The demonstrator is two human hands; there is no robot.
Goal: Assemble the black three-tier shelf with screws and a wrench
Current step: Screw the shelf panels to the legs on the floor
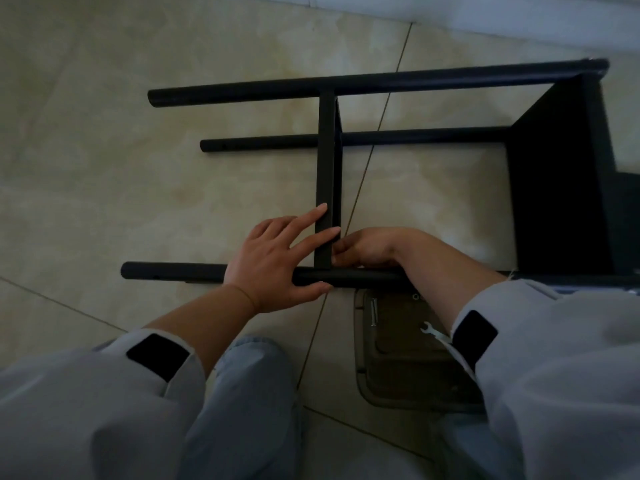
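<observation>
The black shelf lies on its side on the tiled floor. Its far pole [346, 83], middle pole [259, 144] and near pole [173, 271] run left to right. A middle shelf panel [327, 150] crosses them, and an end panel [561, 188] stands at the right. My left hand [273, 261] rests over the near pole with straight fingers pressing on the middle panel. My right hand [370, 247] is curled at the joint of that panel and the near pole. Whatever its fingertips hold is hidden. A small silver wrench [431, 330] lies by my right sleeve.
A brown tray [398, 375] sits on the floor under my right forearm, with the wrench and long screws [373, 311] in it. My knees in light jeans [249, 393] are at the bottom. A white wall base [485, 15] runs along the top right.
</observation>
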